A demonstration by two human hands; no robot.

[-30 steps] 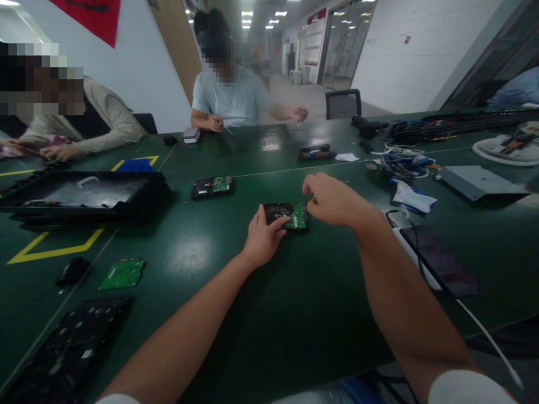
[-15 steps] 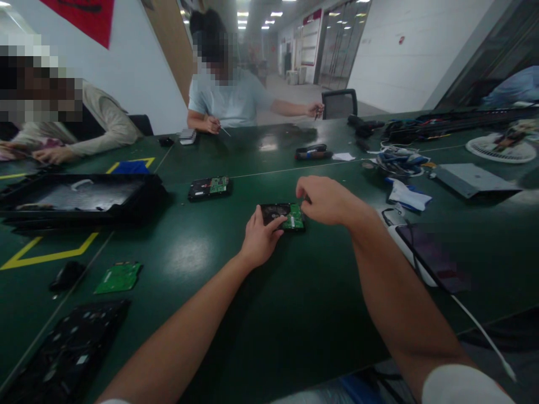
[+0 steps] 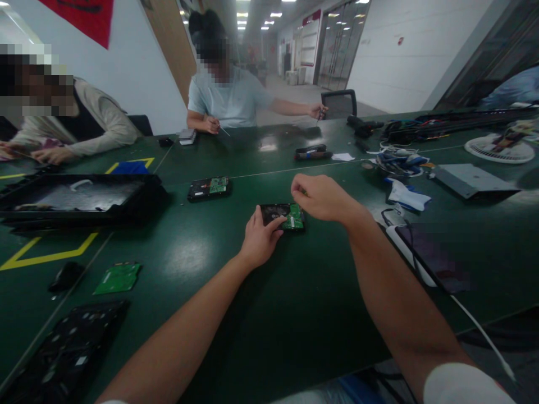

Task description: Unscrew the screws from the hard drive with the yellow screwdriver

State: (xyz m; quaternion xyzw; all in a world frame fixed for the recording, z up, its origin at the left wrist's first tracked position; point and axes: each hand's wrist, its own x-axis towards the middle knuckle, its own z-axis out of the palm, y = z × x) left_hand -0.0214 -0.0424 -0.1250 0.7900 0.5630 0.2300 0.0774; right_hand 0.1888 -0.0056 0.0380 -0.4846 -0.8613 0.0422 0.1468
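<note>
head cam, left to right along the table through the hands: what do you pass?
Loose green circuit board → left hand → hard drive it steadies → right hand closed above the drive's right end → dark tablet with a white cable.

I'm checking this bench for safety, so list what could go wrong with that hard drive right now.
1. The hard drive lies flat with its green circuit board bare; the left hand rests fingers on it and could smudge or stress it.
2. The right hand pinches right above the board; a slip could scratch it.
3. Only fingers steady the drive, so it may slide on the table.
</note>
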